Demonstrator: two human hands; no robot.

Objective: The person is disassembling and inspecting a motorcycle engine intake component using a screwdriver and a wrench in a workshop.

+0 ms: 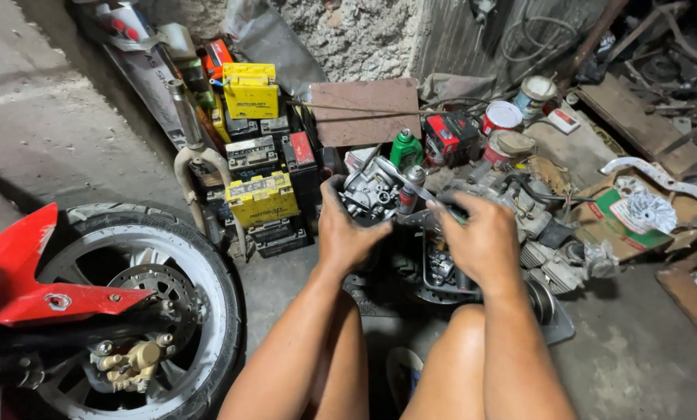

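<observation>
At the bottom centre of the frame two bare knees are seen, with forearms rising from them. Just above centre, the left hand (347, 230) is wrapped around a grey metal carburettor (370, 194), fingers curled tight on its body. Beside it, the right hand (481, 237) is closed on a flat wrench (411, 187) laid against the carburettor. At lower left a motorcycle wheel (142, 303) with red fender (29, 272) is seen. Farther up, yellow batteries (251, 93) are stacked against the wall
</observation>
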